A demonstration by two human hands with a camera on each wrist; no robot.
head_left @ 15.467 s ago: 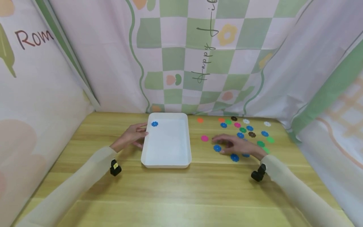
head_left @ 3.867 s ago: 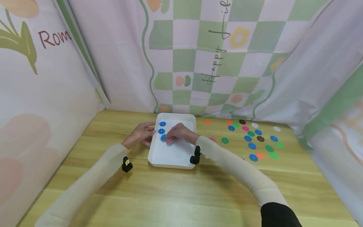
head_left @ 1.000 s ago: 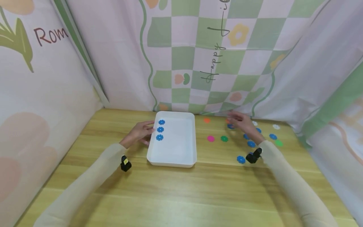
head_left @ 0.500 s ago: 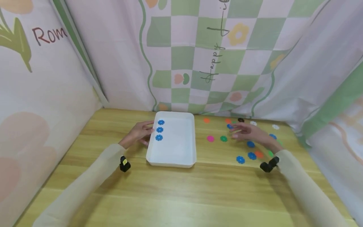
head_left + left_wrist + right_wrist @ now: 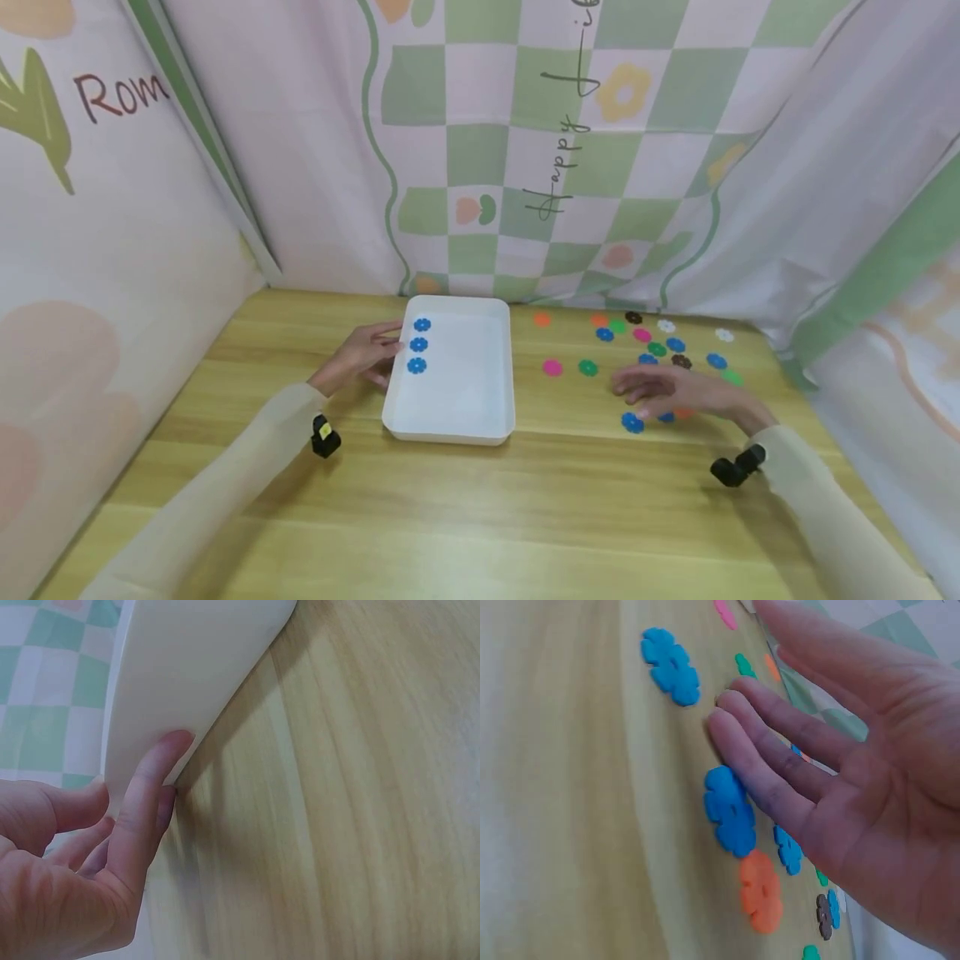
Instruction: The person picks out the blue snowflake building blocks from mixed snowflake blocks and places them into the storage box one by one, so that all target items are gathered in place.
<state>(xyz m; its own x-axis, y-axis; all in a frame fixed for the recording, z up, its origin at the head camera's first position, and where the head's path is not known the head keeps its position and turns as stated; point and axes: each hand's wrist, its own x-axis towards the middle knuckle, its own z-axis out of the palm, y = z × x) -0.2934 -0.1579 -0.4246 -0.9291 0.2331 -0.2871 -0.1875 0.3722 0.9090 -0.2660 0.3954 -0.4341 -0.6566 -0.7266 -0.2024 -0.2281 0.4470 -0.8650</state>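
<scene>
While the left hand [image 5: 360,354] seems to steady the white tray [image 5: 465,404] from its left side, the right hand [image 5: 678,390] is at the near part of the scattered pieces [image 5: 657,349], on the right half of the bench [image 5: 450,517]. The fingers of the left hand lie extended, only slightly bent, against the outer side of the tray. The right fingers are loosely spread and grip nothing; whether one of them touches the blue piece [image 5: 730,814] just beside it is not clear. Three blue flowers [image 5: 418,344] lie flat inside the tray, in a column along its left wall. At the near left of the right hand, a loose blue flower [image 5: 633,422] lies on the bench, and in the right wrist view an orange piece [image 5: 762,892] appears to touch the blue piece.

Because the pieces are thin and flat, the fingertips could slip over an edge and push a piece away instead of lifting it. Where blue and orange meet, a careless pinch could shift both. If the right wrist comes too low, the wrist camera [image 5: 738,467] could sweep other pieces aside. A strong push from the left hand could move the tray, and so disturb the column.
</scene>
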